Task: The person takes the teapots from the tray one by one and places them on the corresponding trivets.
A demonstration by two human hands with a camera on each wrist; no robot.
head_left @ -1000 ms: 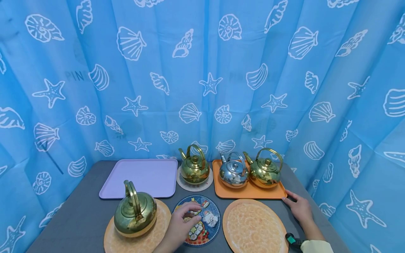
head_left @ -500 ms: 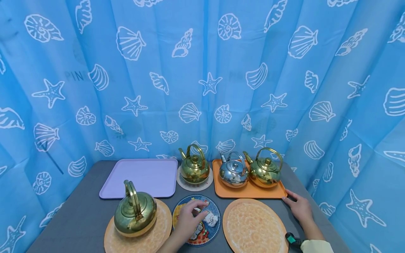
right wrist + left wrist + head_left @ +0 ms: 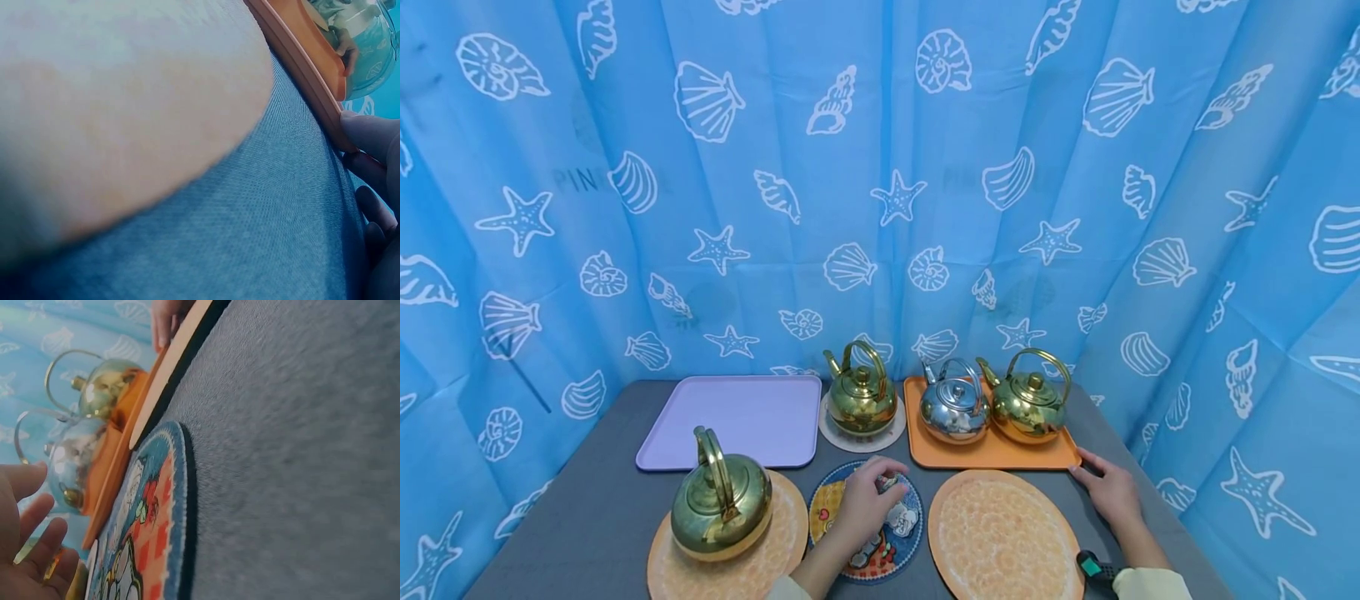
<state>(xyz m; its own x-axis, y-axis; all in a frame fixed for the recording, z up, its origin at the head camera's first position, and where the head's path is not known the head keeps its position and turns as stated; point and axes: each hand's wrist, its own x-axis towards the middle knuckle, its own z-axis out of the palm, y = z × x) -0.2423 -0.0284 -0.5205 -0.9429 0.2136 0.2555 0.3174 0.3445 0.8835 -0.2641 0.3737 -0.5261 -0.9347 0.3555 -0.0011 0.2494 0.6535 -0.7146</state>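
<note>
My left hand (image 3: 867, 507) hovers over the round blue mat (image 3: 891, 560) with cartoon prints, its fingers loosely bent. In the left wrist view, nothing lies between those fingers (image 3: 45, 550). At the front right corner of the orange tray (image 3: 936, 457), my right hand (image 3: 1110, 492) pinches the rim, thumb on the front edge and index finger along the side. A silver kettle (image 3: 955, 412) and a gold kettle (image 3: 1028, 412) stand side by side on that tray. Behind the blue mat, another gold kettle (image 3: 861, 404) sits on a pale round mat (image 3: 827, 437).
At the front left, a large gold kettle (image 3: 721, 504) stands on a round tan board (image 3: 786, 525). A second tan board (image 3: 1006, 537) lies at the front right. The lilac tray (image 3: 745, 417) is at the back left, before a blue shell-print curtain (image 3: 880, 167).
My left hand has moved to the right and a little forward across the blue mat. My right hand keeps its place at the tray corner; kettles and trays have stayed put.
</note>
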